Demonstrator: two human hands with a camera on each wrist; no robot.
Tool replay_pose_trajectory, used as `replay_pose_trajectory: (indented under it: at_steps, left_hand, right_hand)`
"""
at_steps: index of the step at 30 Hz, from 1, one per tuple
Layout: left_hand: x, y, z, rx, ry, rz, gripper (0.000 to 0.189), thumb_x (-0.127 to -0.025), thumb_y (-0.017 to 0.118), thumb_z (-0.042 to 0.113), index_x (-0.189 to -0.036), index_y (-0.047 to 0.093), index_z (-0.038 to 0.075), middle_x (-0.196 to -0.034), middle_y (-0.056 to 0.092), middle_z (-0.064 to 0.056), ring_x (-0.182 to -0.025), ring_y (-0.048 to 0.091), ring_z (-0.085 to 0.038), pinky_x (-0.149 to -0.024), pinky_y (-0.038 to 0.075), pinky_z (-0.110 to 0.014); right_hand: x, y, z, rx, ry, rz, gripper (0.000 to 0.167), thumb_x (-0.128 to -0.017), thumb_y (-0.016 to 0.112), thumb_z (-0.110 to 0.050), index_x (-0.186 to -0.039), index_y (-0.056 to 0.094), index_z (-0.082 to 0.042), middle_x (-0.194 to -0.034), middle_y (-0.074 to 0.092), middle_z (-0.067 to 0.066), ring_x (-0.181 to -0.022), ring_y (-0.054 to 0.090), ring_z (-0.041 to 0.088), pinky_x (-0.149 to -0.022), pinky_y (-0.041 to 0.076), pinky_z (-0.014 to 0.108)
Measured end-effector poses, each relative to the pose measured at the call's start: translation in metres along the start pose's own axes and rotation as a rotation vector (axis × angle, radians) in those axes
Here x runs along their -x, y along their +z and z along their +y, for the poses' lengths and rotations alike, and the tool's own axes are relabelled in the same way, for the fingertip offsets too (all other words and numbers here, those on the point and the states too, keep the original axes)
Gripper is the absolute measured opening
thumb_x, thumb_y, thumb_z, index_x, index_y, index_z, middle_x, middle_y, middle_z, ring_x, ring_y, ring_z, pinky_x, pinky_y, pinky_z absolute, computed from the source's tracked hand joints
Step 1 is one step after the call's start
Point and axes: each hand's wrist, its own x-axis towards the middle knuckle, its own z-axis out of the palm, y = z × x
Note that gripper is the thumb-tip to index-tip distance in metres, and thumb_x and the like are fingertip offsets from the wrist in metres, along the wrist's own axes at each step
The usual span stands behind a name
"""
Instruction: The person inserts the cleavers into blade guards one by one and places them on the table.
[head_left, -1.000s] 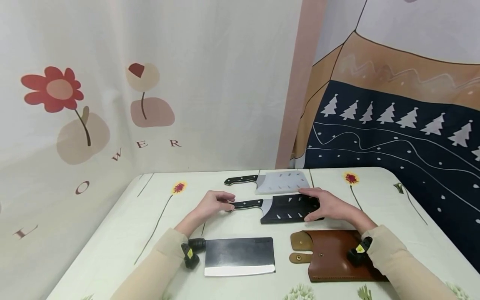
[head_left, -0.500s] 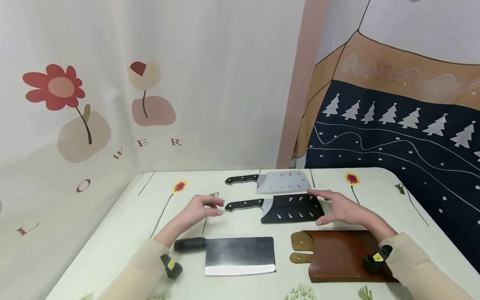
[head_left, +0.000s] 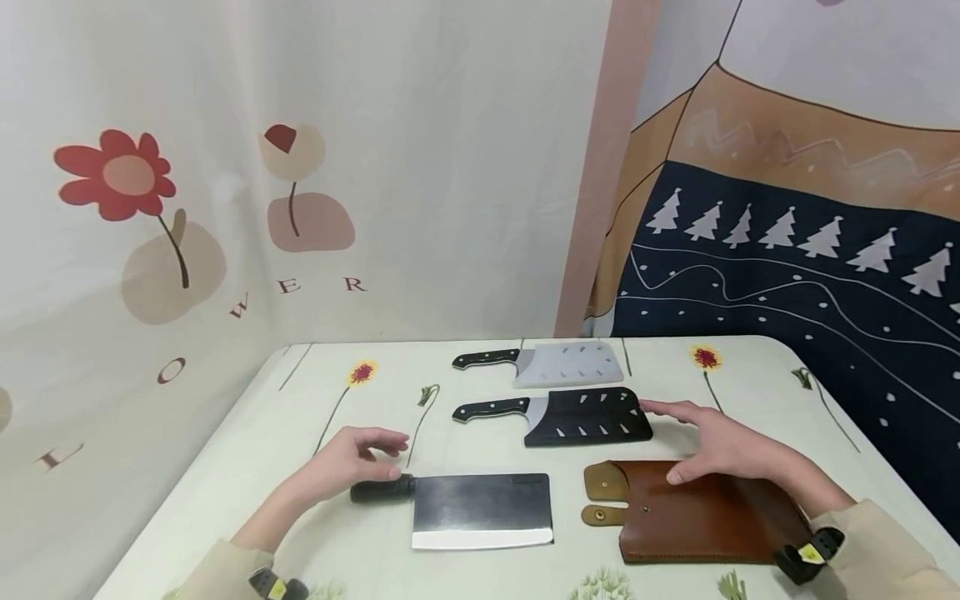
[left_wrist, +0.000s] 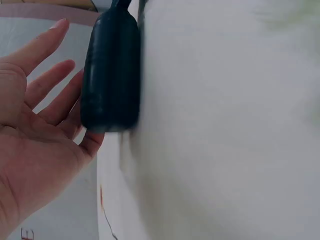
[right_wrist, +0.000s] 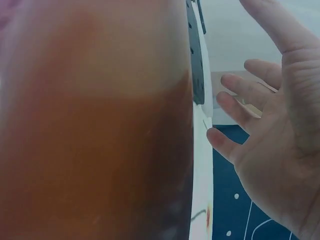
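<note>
A bare-bladed cleaver (head_left: 482, 510) with a black handle (left_wrist: 111, 70) lies flat at the near left of the table. Just behind and above that handle is my left hand (head_left: 347, 462), its fingers loosely bent and not wrapped round it. A brown leather sheath (head_left: 693, 529) with two tan snap straps (head_left: 603, 516) lies to the right. My right hand (head_left: 738, 446) hovers over the sheath's back edge, fingers spread and holding nothing; in the right wrist view the leather fills the left side. Its fingertips are close to the end of a black-covered cleaver (head_left: 588, 418).
Farther back lies another cleaver (head_left: 573, 365) with a whitish blade cover. All rest on a pale flower-print tablecloth (head_left: 300, 417). A light curtain (head_left: 450, 167) and a dark tree-print cloth (head_left: 750, 283) hang behind the table.
Both hands have left the black-covered cleaver. The left has come back toward the near cleaver's handle, the right has moved right and nearer over the leather sheath. The cleavers stay put.
</note>
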Motion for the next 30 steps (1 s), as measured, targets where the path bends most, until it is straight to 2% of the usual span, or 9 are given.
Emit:
replay_pose_trajectory:
  at_steps: [5, 9, 13, 15, 18, 20, 23, 27, 30]
  left_hand:
    - [0.015, -0.003, -0.009, 0.009, -0.011, -0.008, 0.051, -0.085, 0.084, 0.012, -0.129, 0.066, -0.008, -0.119, 0.071, -0.018, -0.102, 0.067, -0.024, -0.078, 0.054, -0.027]
    - [0.022, -0.002, -0.013, 0.029, -0.023, -0.023, 0.052, -0.084, 0.084, 0.011, -0.129, 0.065, -0.008, -0.118, 0.07, -0.02, -0.1, 0.067, -0.023, -0.078, 0.054, -0.026]
    - [0.027, 0.001, -0.014, 0.077, -0.028, -0.044, 0.055, -0.083, 0.084, 0.008, -0.131, 0.063, -0.01, -0.121, 0.068, -0.024, -0.106, 0.067, -0.03, -0.082, 0.053, -0.024]
    - [0.028, 0.002, -0.015, 0.093, -0.023, -0.051, 0.056, -0.083, 0.084, 0.006, -0.132, 0.062, -0.01, -0.123, 0.068, -0.024, -0.108, 0.066, -0.033, -0.084, 0.053, -0.024]
    - [0.029, 0.004, -0.015, 0.075, -0.009, -0.052, 0.057, -0.082, 0.084, 0.006, -0.132, 0.063, -0.009, -0.122, 0.069, -0.023, -0.11, 0.066, -0.03, -0.086, 0.052, -0.023]
    - [0.029, 0.004, -0.016, 0.056, -0.002, -0.05, 0.058, -0.081, 0.085, 0.007, -0.132, 0.063, -0.008, -0.123, 0.069, -0.021, -0.111, 0.066, -0.026, -0.087, 0.05, -0.022]
    - [0.029, 0.006, -0.017, 0.003, 0.007, -0.033, 0.058, -0.079, 0.086, 0.01, -0.132, 0.066, -0.004, -0.124, 0.07, -0.018, -0.113, 0.064, -0.022, -0.09, 0.048, -0.022]
    - [0.028, 0.008, -0.019, -0.069, 0.011, -0.017, 0.058, -0.077, 0.088, 0.015, -0.13, 0.069, 0.002, -0.126, 0.07, -0.015, -0.114, 0.061, -0.027, -0.092, 0.046, -0.024]
    - [0.026, 0.011, -0.018, -0.099, -0.001, -0.022, 0.058, -0.076, 0.089, 0.016, -0.129, 0.071, 0.004, -0.126, 0.07, -0.014, -0.113, 0.06, -0.03, -0.091, 0.046, -0.026]
  right_hand:
    - [0.016, 0.002, 0.002, -0.045, 0.014, -0.028, 0.09, -0.08, 0.086, -0.029, -0.156, 0.042, -0.008, -0.152, 0.043, 0.025, -0.136, 0.036, 0.053, -0.098, 0.035, 0.076]
    - [0.026, 0.007, 0.004, -0.058, 0.013, -0.032, 0.089, -0.079, 0.086, -0.027, -0.156, 0.043, -0.009, -0.152, 0.044, 0.023, -0.136, 0.038, 0.051, -0.097, 0.037, 0.072]
    - [0.035, 0.011, 0.007, -0.062, 0.016, -0.033, 0.089, -0.079, 0.087, -0.028, -0.156, 0.044, -0.012, -0.151, 0.047, 0.017, -0.133, 0.043, 0.03, -0.097, 0.04, 0.064]
    - [0.039, 0.013, 0.008, -0.064, 0.017, -0.03, 0.089, -0.079, 0.087, -0.027, -0.156, 0.045, -0.014, -0.15, 0.048, 0.014, -0.129, 0.045, 0.017, -0.097, 0.044, 0.056]
    - [0.044, 0.015, 0.01, -0.046, 0.005, -0.021, 0.09, -0.078, 0.088, -0.027, -0.156, 0.044, -0.016, -0.148, 0.05, 0.011, -0.123, 0.045, 0.007, -0.093, 0.047, 0.043]
    - [0.047, 0.016, 0.01, -0.022, -0.007, -0.013, 0.092, -0.077, 0.089, -0.028, -0.156, 0.044, -0.017, -0.146, 0.052, 0.008, -0.122, 0.046, 0.006, -0.09, 0.048, 0.037]
    - [0.051, 0.019, 0.01, 0.004, -0.017, -0.001, 0.094, -0.075, 0.091, -0.03, -0.156, 0.044, -0.019, -0.144, 0.053, 0.006, -0.119, 0.046, 0.006, -0.088, 0.047, 0.035]
    - [0.054, 0.024, 0.011, 0.029, -0.036, 0.017, 0.097, -0.072, 0.093, -0.032, -0.155, 0.046, -0.02, -0.144, 0.053, 0.005, -0.12, 0.045, 0.006, -0.086, 0.048, 0.038]
    - [0.055, 0.029, 0.013, 0.101, -0.061, 0.035, 0.101, -0.066, 0.096, -0.04, -0.154, 0.048, -0.023, -0.143, 0.054, 0.004, -0.123, 0.045, 0.011, -0.086, 0.048, 0.046]
